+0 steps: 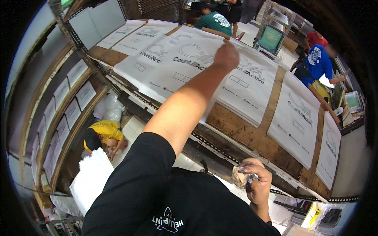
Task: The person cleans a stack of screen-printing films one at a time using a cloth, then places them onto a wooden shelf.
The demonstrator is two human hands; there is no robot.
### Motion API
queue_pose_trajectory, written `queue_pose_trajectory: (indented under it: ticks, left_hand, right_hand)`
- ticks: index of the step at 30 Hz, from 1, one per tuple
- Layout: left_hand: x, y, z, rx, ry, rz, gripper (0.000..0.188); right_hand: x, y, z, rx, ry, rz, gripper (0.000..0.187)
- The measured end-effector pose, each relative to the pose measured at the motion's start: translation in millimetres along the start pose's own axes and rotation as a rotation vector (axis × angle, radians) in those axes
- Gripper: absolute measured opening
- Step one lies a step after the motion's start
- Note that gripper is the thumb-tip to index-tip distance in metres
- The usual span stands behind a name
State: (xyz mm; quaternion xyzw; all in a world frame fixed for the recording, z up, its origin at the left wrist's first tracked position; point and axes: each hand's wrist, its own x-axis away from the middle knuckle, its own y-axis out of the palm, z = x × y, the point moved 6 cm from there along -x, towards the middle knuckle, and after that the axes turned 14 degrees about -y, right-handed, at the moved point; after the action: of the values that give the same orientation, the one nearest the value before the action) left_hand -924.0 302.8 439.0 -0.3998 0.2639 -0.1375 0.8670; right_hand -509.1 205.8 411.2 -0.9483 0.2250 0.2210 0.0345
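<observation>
My left hand [226, 56] is stretched across a long slanted table, at the far edge of the printed white sheets [197, 72]. Its fingers look curled, but their tips and anything between them are hidden. The sheet beneath that arm overlaps its neighbours, and its near corner curls up slightly. My right hand [259, 183] is close to my body, by the table's near edge. It grips a crumpled tan cloth [239, 177], and dark stains mark the fingers. More printed sheets [295, 118] lie farther right along the brown tabletop [232, 120].
Curved-looking shelves [59, 114] with stacked sheets stand at left. A person in yellow [104, 133] crouches below the table there. Beyond the table are a person in green [214, 21] and one in blue [319, 63]. A framed screen rack [271, 35] stands behind.
</observation>
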Motion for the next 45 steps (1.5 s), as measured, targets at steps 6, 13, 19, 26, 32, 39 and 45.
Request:
queue_pose_trajectory:
  ticks: [6,13,19,26,32,39,45]
  left_hand:
    - [156.7,-45.4,57.9,0.275,0.527,-0.165,0.076]
    - [290.2,-141.3,-43.2,0.039,0.543,0.047,0.053]
    - [279.5,-158.2,-100.7,-0.123,0.416,0.203,0.077]
    - [263.4,-157.7,-139.5,-0.226,0.260,0.082,0.098]
    - [283.6,-189.2,-179.4,-0.083,0.097,0.064,0.096]
    - [515.0,-233.2,-358.7,0.013,-0.784,0.250,0.033]
    - [665.9,-218.6,-347.1,-0.011,-1.198,0.133,0.036]
  right_hand:
    - [13.7,-28.9,9.7,-0.035,0.048,0.170,0.028]
    - [-11.3,-5.7,-13.8,-0.031,-0.086,0.120,0.029]
    - [-32.3,55.2,22.3,-0.126,0.005,-0.082,0.021]
    - [-44.2,141.3,65.4,-0.200,0.043,-0.433,0.039]
    - [-54.0,194.2,101.8,-0.273,0.074,-0.619,0.033]
    - [-21.9,270.9,216.2,-0.443,0.736,-0.651,0.029]
    - [23.0,315.1,292.9,-0.812,1.174,-0.426,0.032]
